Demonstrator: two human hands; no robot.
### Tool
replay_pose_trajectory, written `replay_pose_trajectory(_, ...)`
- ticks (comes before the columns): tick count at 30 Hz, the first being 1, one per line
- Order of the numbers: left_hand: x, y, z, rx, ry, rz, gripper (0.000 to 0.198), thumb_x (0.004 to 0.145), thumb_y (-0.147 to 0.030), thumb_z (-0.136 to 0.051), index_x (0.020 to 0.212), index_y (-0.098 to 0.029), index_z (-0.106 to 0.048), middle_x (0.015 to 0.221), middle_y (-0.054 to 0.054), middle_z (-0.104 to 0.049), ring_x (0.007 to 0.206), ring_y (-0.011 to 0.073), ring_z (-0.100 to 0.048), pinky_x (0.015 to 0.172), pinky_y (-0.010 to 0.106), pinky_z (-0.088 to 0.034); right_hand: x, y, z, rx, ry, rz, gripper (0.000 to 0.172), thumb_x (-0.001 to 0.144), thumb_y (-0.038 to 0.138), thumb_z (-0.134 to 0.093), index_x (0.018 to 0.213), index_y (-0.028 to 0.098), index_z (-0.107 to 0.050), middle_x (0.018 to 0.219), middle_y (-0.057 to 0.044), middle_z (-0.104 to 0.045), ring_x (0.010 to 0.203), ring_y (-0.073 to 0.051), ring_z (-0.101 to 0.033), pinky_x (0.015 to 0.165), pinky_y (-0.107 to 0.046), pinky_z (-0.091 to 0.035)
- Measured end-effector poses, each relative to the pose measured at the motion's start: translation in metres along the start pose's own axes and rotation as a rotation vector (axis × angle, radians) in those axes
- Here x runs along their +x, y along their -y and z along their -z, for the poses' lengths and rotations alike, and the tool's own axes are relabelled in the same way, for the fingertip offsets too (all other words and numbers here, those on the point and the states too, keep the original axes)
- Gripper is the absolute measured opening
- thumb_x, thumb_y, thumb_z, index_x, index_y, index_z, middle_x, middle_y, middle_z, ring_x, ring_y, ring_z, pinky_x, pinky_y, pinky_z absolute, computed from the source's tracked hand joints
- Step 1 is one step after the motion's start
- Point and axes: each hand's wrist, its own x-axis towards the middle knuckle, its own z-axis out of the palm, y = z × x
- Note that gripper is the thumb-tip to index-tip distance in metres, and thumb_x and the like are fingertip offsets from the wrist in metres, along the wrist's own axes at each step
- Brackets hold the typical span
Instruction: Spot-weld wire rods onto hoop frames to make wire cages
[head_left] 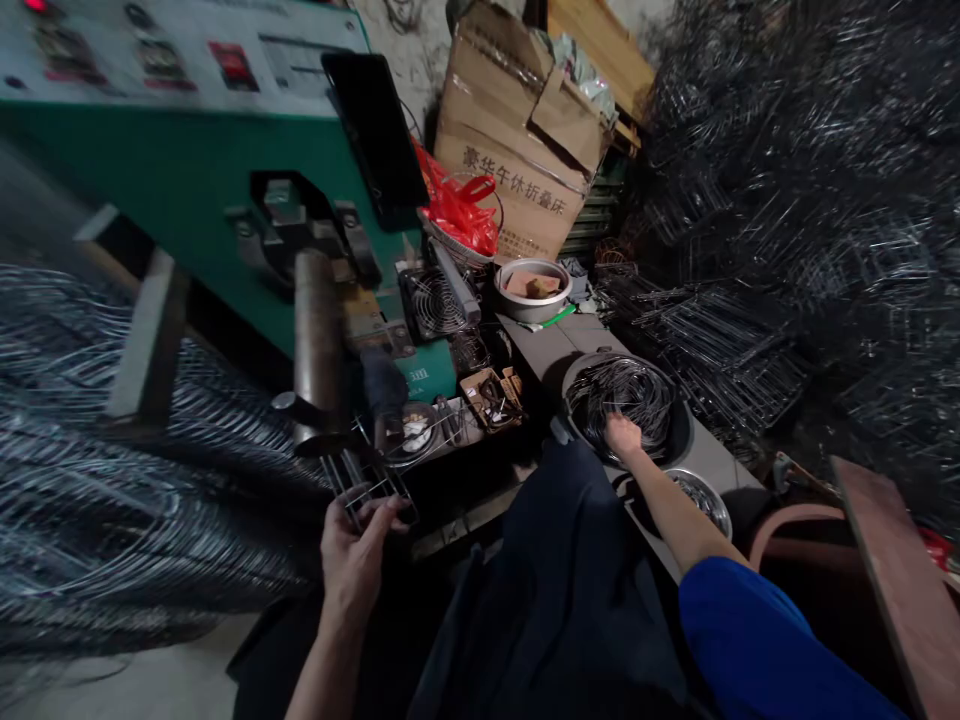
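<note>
My left hand (pixel 354 545) is closed around the near end of a small metal wire frame (pixel 364 488). The frame sits just below the thick metal cylinder (pixel 315 340) of a green machine; whether they touch I cannot tell. Over to the right, my right hand (pixel 624 435) reaches into a round basin (pixel 684 430) full of bent metal wire pieces (pixel 637 385). Its fingers are drawn together at the wires and their tips are partly hidden, so what they pinch cannot be made out.
The green machine (pixel 187 180) carries a phone-like black device (pixel 379 130). Wire bundles (pixel 112 500) are stacked at left, wire racks (pixel 727 340) at right. A metal bowl (pixel 705 500), a white basin (pixel 534 302), a small parts box (pixel 491 400) and a cardboard carton (pixel 517 140) stand around.
</note>
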Motion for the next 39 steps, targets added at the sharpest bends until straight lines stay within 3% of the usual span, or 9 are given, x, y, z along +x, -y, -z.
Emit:
replay_pose_trajectory(4,-0.012,0.0,0.005,-0.004,-0.045,-0.027,0.044,0.063,-0.033,-0.082,0.09,-0.018,-0.052,0.061,-0.006,-0.06,0.05,0.0101,-0.057,0.047,0.019,-0.048,-0.009,-0.001,-0.002,0.081,-0.034,0.04,0.022,0.087,0.012,-0.054,0.108,0.01,-0.061,0.121,-0.021,-0.06,0.115,-0.027,-0.054,0.094,-0.03,-0.039)
replay_pose_trajectory(9,-0.044,0.011,0.027,0.006,-0.11,0.007,0.046,0.062,-0.034,-0.085,0.094,-0.019,-0.055,0.06,-0.009,-0.052,0.05,0.0084,-0.054,0.049,0.018,-0.049,-0.025,0.006,0.004,0.289,-0.117,0.055,0.024,0.091,0.026,-0.047,0.106,0.012,-0.06,0.092,-0.012,-0.067,0.086,-0.024,-0.063,0.077,-0.029,-0.045)
replay_pose_trajectory(14,-0.072,0.017,0.041,0.039,-0.115,0.048,0.054,0.059,-0.039,-0.087,0.099,-0.02,-0.055,0.061,-0.008,-0.054,0.05,0.0087,-0.054,0.05,0.019,-0.049,-0.037,0.027,0.051,0.495,-0.328,0.111,0.056,0.099,0.053,-0.023,0.101,0.013,-0.062,0.082,-0.01,-0.063,0.077,-0.025,-0.058,0.072,-0.032,-0.045)
replay_pose_trajectory(17,-0.08,0.016,0.041,0.088,-0.087,0.038,0.054,0.061,-0.042,-0.086,0.099,-0.02,-0.055,0.06,-0.008,-0.054,0.05,0.0097,-0.053,0.049,0.02,-0.047,-0.052,0.052,0.089,0.807,-0.403,0.262,0.058,0.098,0.059,-0.03,0.109,0.013,-0.063,0.075,-0.006,-0.058,0.072,-0.022,-0.053,0.068,-0.03,-0.044)
replay_pose_trajectory(21,-0.086,0.02,0.037,0.111,-0.043,-0.011,0.049,0.067,-0.044,-0.081,0.1,-0.021,-0.053,0.057,-0.008,-0.05,0.049,0.0103,-0.051,0.05,0.021,-0.045,-0.074,0.101,0.12,1.188,-0.2,0.471,0.049,0.088,0.061,-0.057,0.104,0.017,-0.067,0.074,-0.002,-0.056,0.069,-0.019,-0.05,0.064,-0.028,-0.041)
replay_pose_trajectory(24,-0.089,0.025,0.035,0.094,-0.013,-0.045,0.043,0.073,-0.043,-0.077,0.099,-0.021,-0.051,0.058,-0.009,-0.047,0.05,0.0089,-0.047,0.05,0.019,-0.041,-0.092,0.144,0.121,1.147,-0.067,0.539,0.046,0.087,0.062,-0.061,0.078,0.017,-0.067,0.068,-0.002,-0.053,0.066,-0.018,-0.047,0.065,-0.03,-0.039)
replay_pose_trajectory(29,-0.093,0.027,0.034,0.025,0.007,-0.013,0.039,0.078,-0.041,-0.073,0.101,-0.022,-0.049,0.059,-0.009,-0.042,0.049,0.007,-0.042,0.05,0.018,-0.038,-0.125,0.204,0.105,1.019,0.094,0.806,0.051,0.086,0.061,-0.063,0.058,0.019,-0.054,0.064,-0.001,-0.047,0.065,-0.018,-0.044,0.066,-0.032,-0.036)
replay_pose_trajectory(33,-0.092,0.024,0.032,0.003,-0.013,-0.006,0.037,0.078,-0.041,-0.073,0.099,-0.022,-0.048,0.059,-0.009,-0.04,0.05,0.0071,-0.04,0.05,0.018,-0.037,-0.135,0.233,0.089,0.959,0.209,0.905,0.054,0.083,0.061,-0.066,0.054,0.019,-0.047,0.06,0.001,-0.042,0.06,-0.016,-0.041,0.06,-0.03,-0.032)
replay_pose_trajectory(39,-0.08,0.028,0.027,0.007,-0.014,-0.028,0.034,0.08,-0.041,-0.072,0.096,-0.022,-0.048,0.061,-0.008,-0.039,0.053,0.008,-0.04,0.053,0.02,-0.037,-0.123,0.251,0.073,0.9,0.338,0.89,0.058,0.081,0.061,-0.068,0.053,0.02,-0.039,0.057,0.003,-0.036,0.057,-0.013,-0.035,0.057,-0.028,-0.028)
